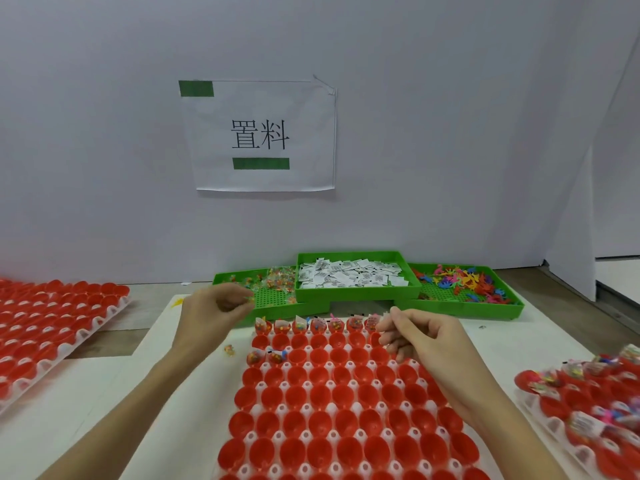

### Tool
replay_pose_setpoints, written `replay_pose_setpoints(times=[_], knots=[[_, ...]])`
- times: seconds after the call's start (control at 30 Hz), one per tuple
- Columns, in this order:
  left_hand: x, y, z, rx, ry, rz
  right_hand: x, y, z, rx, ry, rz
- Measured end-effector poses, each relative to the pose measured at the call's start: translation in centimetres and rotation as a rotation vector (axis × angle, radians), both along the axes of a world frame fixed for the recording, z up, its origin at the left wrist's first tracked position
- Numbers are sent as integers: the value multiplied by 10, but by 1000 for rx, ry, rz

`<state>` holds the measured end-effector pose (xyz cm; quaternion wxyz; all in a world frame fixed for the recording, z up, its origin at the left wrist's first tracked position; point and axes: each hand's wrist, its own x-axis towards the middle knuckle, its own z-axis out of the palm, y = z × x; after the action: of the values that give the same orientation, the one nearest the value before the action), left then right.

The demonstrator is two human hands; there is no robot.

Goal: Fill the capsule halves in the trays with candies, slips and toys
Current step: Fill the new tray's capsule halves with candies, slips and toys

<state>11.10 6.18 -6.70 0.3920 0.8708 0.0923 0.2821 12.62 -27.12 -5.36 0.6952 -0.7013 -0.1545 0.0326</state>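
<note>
Left hand (211,311) pinching candy packet (248,298) beside green bin (242,284); right hand (420,336) pinching slips (384,318) over capsule tray (332,407) far edge.

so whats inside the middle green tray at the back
The middle green tray holds a heap of white paper slips with dark print. They cover its floor, so anything beneath them cannot be seen.

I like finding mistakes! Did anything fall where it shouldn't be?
Yes. One wrapped candy lies loose on the white board, just left of the middle capsule tray, not inside any red half.
</note>
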Motion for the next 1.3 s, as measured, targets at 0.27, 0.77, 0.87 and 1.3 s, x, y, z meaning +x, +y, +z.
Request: replay_pose_setpoints(times=[0.27, 0.77, 0.87, 1.3], knots=[[-85, -51, -18, -446, -13, -186, -1, -1, 2, -88, -84, -69], [-97, -62, -23, -294, -188, -262, 147, 67, 26, -1004, -316, -93], [-96, -63, -26, -292, -191, -257, 158, 85, 21, -1067, -347, -32], [-99, -65, -24, -287, -166, -263, 165, 114, 19, -1304, -448, -30]])
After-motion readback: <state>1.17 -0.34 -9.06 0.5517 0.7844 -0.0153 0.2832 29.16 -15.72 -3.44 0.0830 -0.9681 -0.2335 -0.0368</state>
